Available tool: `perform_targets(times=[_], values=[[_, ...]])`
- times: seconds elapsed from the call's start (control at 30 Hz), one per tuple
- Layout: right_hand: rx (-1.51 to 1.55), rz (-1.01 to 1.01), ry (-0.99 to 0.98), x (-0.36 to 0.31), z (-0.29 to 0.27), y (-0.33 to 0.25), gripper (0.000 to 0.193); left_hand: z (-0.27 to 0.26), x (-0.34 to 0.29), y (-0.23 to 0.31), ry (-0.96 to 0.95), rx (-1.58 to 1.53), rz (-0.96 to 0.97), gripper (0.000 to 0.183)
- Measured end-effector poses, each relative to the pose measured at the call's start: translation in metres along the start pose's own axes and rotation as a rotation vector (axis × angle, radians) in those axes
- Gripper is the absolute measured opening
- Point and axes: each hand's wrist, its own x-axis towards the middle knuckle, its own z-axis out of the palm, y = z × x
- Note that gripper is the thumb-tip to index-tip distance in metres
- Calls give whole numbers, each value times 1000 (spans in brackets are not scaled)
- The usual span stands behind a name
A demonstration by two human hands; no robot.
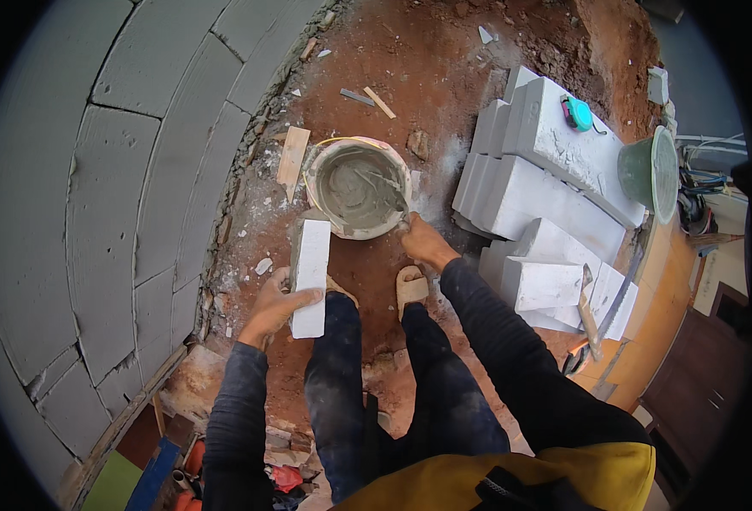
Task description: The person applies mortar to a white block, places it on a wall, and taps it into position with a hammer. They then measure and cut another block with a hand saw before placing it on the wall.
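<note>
My left hand [275, 308] grips a narrow white lightweight concrete block [311, 272] near its lower end, thumb across the face. The block stands out in front of my left leg, its far end close to the bucket's near side. A pale round bucket [316, 203] on the dirt holds wet grey mortar [352, 180], smeared up its inner wall. At the bucket's right rim, my right hand [427, 242] is closed around the handle of a trowel [391, 189]. The trowel's blade lies in the mortar, partly coated by it.
A grey block wall [112, 153] rises along the left. Stacked white blocks [555, 196] stand to the right, with a teal tape measure [577, 113], a green bucket [648, 173], a hammer [590, 319] and a saw [621, 298]. A wood scrap [292, 158] lies beside the mortar bucket.
</note>
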Motion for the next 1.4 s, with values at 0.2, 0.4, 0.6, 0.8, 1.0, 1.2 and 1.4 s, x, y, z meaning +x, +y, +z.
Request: perform_targets(times=[0.2,0.4,0.6,0.8,1.0,1.2,1.4], values=[[-577,-98,112,154,51,37,41,-28,99,-64,-53,-232,3,81],[-799,-67,16,184,84,53,43,-27,214,-80,-171,-405,31,87],[-736,-217,-273,185,84,54,48,-21,249,-80,-220,-386,-6,89],[-63,123,-389,167,57,44,66,-25,248,-84,-185,-326,-18,85],[300,146,-314,70,46,48,50,-42,196,-62,-160,-308,19,95],[242,-250,179,-17,51,44,41,-26,116,-22,-193,-316,45,97],[185,-523,507,-61,67,30,36,48,75,24,-171,-399,113,95]])
